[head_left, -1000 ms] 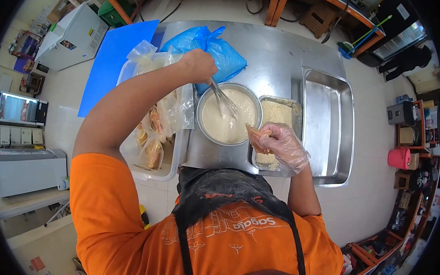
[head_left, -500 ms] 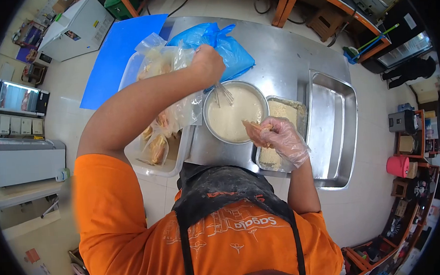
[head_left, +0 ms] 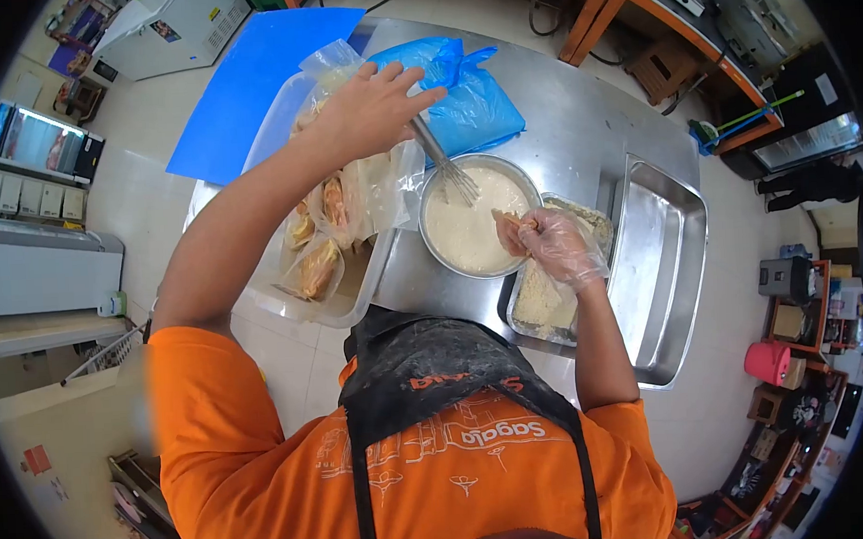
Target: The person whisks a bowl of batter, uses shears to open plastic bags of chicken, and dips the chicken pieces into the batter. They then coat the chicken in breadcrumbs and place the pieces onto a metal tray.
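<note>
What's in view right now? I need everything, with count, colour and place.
bowl: 1, silver, mid-table, holding off-white batter
whisk: 1, silver, leaning in bowl
meat piece: 1, pinkish-brown, in right hand
crumb tray: 1, silver, right of bowl
deep pan: 1, silver, table's right end
bin: 1, whitish, left of bowl
bagged meat: several, yellow-brown, in bin
tied bag: 1, blue, beyond bowl
flat sheet: 1, blue, far left
table: 1, silver, underneath
white freezers: 2, left
bucket: 1, pink, right shelves
shelf clutter: too small to count
another person: 1, dark clothes, far right
apron: 1, black, on wearer
hands: 2, bare left over bin, clear-gloved right near bowl
</note>
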### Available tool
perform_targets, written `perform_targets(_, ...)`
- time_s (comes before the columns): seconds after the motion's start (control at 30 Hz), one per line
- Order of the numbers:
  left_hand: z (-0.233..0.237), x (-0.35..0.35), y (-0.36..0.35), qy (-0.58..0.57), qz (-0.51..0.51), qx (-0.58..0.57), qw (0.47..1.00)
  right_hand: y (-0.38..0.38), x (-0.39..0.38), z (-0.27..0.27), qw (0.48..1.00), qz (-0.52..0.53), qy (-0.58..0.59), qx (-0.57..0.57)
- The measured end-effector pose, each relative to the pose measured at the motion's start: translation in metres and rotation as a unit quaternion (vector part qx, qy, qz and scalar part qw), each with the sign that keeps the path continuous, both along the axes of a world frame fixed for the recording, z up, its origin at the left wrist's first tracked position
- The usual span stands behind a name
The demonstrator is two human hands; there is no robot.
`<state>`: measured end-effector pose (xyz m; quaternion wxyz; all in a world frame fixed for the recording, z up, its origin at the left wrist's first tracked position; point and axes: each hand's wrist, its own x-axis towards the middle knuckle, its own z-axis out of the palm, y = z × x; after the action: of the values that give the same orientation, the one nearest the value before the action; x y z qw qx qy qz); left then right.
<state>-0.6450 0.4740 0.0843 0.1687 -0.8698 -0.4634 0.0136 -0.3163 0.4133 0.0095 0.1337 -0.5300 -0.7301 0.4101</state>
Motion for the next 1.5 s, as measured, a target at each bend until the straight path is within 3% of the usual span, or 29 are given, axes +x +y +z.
perform_targets(0.23,0.033,-0.027,-0.109,-0.31,0.036,0.038,0.949,0.016,-0.017,0.007,0.995,0.038,-0.093,0.017)
perform_targets(0.33,0.013,-0.055,-0.163,-0.422,0.115,0.091,0.895,0.026,-0.029,-0.041,0.977,0.102,-0.167,0.087)
perform_targets(0.43,-0.019,-0.079,-0.211,-0.518,0.202,0.129,0.821,0.034,-0.047,-0.091,0.96,0.128,-0.249,-0.007)
perform_targets(0.53,-0.047,-0.1,-0.247,-0.573,0.239,0.147,0.77,0.024,-0.053,-0.129,0.974,0.109,-0.197,0.011)
perform_targets(0.63,-0.061,-0.116,-0.268,-0.585,0.251,0.158,0.755,0.006,-0.075,-0.09,0.968,0.088,-0.233,-0.004)
perform_targets(0.73,-0.064,-0.13,-0.268,-0.589,0.239,0.172,0.753,0.001,-0.079,-0.106,0.971,0.038,-0.235,-0.004)
perform_targets(0.8,-0.062,-0.136,-0.266,-0.601,0.221,0.158,0.752,0.005,-0.067,-0.129,0.978,0.092,-0.187,0.021)
perform_targets(0.87,-0.062,-0.142,-0.263,-0.611,0.199,0.144,0.752,0.01,-0.066,-0.116,0.971,0.146,-0.184,0.033)
perform_targets(0.93,-0.062,-0.149,-0.261,-0.619,0.172,0.128,0.755,0.012,-0.078,-0.064,0.954,0.198,-0.225,0.029)
perform_targets(0.97,-0.065,-0.152,-0.261,-0.626,0.165,0.12,0.753,0.022,-0.066,-0.071,0.971,0.135,-0.197,-0.012)
perform_targets(1.07,-0.075,-0.16,-0.258,-0.647,0.144,0.094,0.743,0.019,-0.06,-0.018,0.985,0.041,-0.16,-0.058)
perform_targets(1.17,-0.083,-0.163,-0.253,-0.666,0.131,0.065,0.732,0.017,-0.051,-0.009,0.982,-0.001,-0.177,-0.071)
perform_targets(1.2,-0.087,-0.163,-0.251,-0.669,0.126,0.058,0.73,0.016,-0.06,-0.008,0.966,-0.009,-0.251,-0.055)
perform_targets(1.27,-0.096,-0.162,-0.248,-0.672,0.124,0.048,0.728,0.012,-0.081,-0.009,0.919,-0.027,-0.393,-0.029)
perform_targets(1.37,-0.104,-0.16,-0.243,-0.675,0.127,0.042,0.726,0.028,-0.039,-0.12,0.875,0.064,-0.467,0.112)
perform_targets(1.5,-0.105,-0.161,-0.244,-0.684,0.134,0.027,0.716,0.016,-0.054,-0.135,0.882,-0.03,-0.459,0.106)
